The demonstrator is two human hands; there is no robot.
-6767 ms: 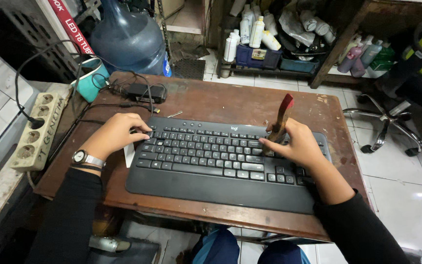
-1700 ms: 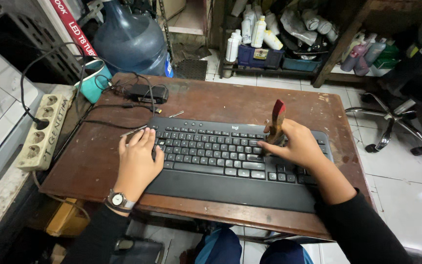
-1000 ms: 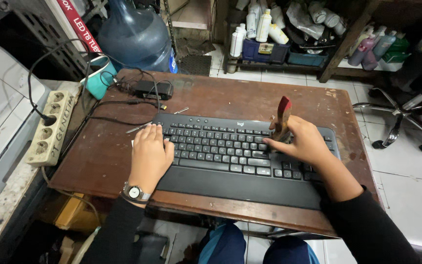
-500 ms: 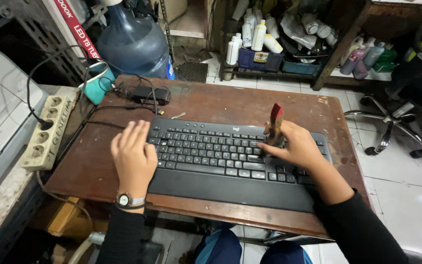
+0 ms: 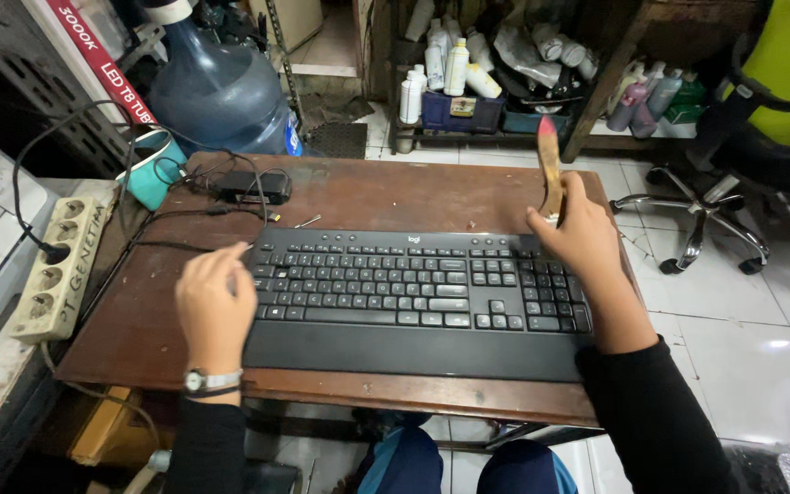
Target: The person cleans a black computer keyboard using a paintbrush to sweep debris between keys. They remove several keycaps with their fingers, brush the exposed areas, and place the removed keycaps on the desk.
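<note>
Black keyboard: steady at left edge, left hand fingers released.
Brush: right hand fingers clenched on handle; sweep lightly between keys.

Cables crowd far-left — right table open, seemingly.

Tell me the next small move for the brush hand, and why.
Probably lower the brush onto the number-pad keys. The right hand grips it upright by the keyboard's far right corner, bristles clear of the keys, while the left hand rests at the keyboard's left end.
</note>
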